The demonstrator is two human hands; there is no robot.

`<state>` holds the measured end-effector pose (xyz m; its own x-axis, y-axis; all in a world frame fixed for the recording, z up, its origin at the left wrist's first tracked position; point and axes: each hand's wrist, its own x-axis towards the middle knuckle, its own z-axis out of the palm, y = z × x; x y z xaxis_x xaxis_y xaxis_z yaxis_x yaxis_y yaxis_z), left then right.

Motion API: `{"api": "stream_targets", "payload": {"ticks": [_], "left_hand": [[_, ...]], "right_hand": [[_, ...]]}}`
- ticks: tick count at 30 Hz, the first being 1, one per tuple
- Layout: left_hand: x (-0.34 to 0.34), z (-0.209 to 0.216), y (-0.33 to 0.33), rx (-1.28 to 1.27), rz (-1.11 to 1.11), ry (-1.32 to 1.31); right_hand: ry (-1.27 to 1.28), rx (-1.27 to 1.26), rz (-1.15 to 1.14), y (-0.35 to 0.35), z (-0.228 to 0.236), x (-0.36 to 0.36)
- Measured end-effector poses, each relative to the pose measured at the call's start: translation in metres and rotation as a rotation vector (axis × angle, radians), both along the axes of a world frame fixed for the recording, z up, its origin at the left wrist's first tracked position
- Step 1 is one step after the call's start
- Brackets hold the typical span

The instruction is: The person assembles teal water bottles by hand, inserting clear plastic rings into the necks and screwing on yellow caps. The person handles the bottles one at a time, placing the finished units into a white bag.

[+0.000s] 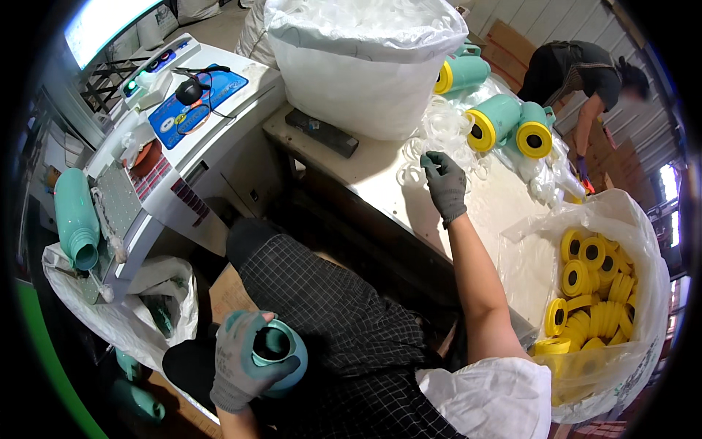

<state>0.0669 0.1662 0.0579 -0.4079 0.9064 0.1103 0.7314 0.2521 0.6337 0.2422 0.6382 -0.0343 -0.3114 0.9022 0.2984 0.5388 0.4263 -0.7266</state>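
Corrugated metal wall (545,18) and cardboard back this workshop, where a person (578,69) in dark clothes bends at the upper right. I sit between two work surfaces, wearing gray gloves with dark fingertips. At my lap, my left hand (241,358) grasps an open teal bottle (299,350), its fingers round the left side and its thumb across the front, just below the neck. My right hand (446,186) reaches over a pale workbench (365,170), fingers curled together beside a pile of clear plastic rings (442,121); I cannot tell whether a ring is pinched between them.

Counting: one bottle is in my grasp; three yellow-capped bottles (493,117) lie on the bench; one uncapped bottle (75,216) lies on its side at the left; at least two more (139,399) show low on that side. One big white sack (351,88) brims with rings too many to count, as are the yellow caps (576,278) in a clear plastic bag (643,219) at the right, many showing black centers.

My bottle is glossy and rounded, its circular mouth tipped up toward me, dark inside, with a narrower neck above wide shoulders.
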Motion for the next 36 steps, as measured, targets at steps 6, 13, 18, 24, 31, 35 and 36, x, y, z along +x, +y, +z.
{"api": "stream_targets", "payload": {"ticks": [6, 13, 18, 24, 31, 35, 36], "left_hand": [[0.011, 0.005, 0.003, -0.032, 0.282, -0.149], [0.009, 0.01, -0.01, 0.02, 0.09, 0.273], [0.003, 0.019, -0.023, -0.007, 0.155, 0.231], [-0.001, 0.018, -0.03, 0.078, 0.058, 0.174], [-0.001, 0.039, -0.03, 0.091, 0.099, 0.393], [-0.002, 0.053, -0.035, -0.128, 0.118, 0.481], [-0.003, 0.051, -0.036, -0.178, 0.122, 0.481]], "right_hand": [[0.239, -0.147, 0.432, -0.122, 0.015, -0.05], [0.153, 0.273, 1.329, -0.274, 0.05, -0.094], [0.292, -0.102, 1.459, -0.289, 0.068, -0.096], [-0.032, 0.031, 1.495, -0.293, 0.085, -0.077], [0.114, 0.065, 1.51, -0.312, 0.068, -0.076], [0.214, 0.176, 1.457, -0.325, 0.071, -0.085], [0.221, 0.168, 1.469, -0.326, 0.071, -0.086]]}}
